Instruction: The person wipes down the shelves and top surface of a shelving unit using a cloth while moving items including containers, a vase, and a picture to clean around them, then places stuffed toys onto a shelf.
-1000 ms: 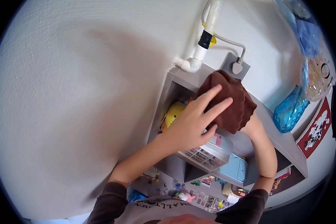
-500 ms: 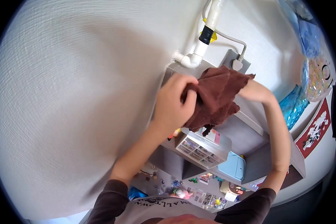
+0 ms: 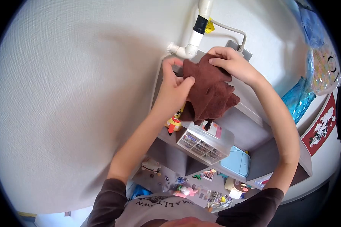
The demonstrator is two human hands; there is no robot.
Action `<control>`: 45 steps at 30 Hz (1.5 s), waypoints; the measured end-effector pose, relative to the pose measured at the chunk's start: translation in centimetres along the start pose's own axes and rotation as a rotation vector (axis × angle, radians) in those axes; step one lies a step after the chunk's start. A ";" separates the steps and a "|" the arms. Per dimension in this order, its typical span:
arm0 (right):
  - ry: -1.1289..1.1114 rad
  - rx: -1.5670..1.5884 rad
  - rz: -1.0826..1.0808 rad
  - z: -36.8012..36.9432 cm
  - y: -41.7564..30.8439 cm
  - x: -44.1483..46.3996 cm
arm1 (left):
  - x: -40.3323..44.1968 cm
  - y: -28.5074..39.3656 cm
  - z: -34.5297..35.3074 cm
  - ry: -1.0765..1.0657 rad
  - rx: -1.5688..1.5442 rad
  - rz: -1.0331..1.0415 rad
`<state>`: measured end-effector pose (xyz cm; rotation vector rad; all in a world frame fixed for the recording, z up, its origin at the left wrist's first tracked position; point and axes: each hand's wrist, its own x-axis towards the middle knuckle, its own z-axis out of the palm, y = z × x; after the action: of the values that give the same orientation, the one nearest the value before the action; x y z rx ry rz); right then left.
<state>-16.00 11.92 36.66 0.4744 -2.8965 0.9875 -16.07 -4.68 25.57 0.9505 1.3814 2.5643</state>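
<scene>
A brown cloth [image 3: 210, 89] hangs in loose folds between my two hands, above the top of a grey shelf unit [image 3: 250, 113]. My left hand [image 3: 174, 84] grips the cloth's left edge, the thumb pressed on its front. At the upper right, my right hand [image 3: 235, 65] pinches the cloth's top edge between thumb and fingers. The lower part of the cloth bunches up and hides some of the shelf behind it. Below it stands a clear small-drawer box [image 3: 204, 145], and a yellow and red toy figure [image 3: 174, 122] shows beside that box.
A white pipe [image 3: 189, 51] with black tape runs down the wall to the shelf's back corner. Near it is a grey power socket [image 3: 240, 49] with a cable. Blue bin [image 3: 235, 162] sits in the shelf. A blue glass-like vase [image 3: 299, 99] stands at right.
My right hand has come from behind the cloth to its upper edge, fingers now visible. The cloth is spread flatter and turned, and my left hand has shifted slightly left.
</scene>
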 end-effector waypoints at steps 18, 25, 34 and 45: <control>0.336 -0.453 -0.263 2.2 1.1 5.3 | 0.3 1.7 -2.2 0.058 1.290 0.904; -0.193 0.054 0.100 -0.2 -0.2 2.3 | -0.1 2.0 -1.4 0.175 1.521 0.745; -0.307 -0.560 -0.271 0.1 0.8 2.9 | 0.7 3.0 -1.0 0.080 1.625 0.558; -0.307 -0.841 -0.398 0.2 1.2 3.9 | 1.6 2.2 -0.1 0.233 1.648 0.599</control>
<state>-20.09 11.67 36.34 1.1018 -2.9065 -0.3862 -16.99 -5.52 27.99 1.1915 3.7585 1.1462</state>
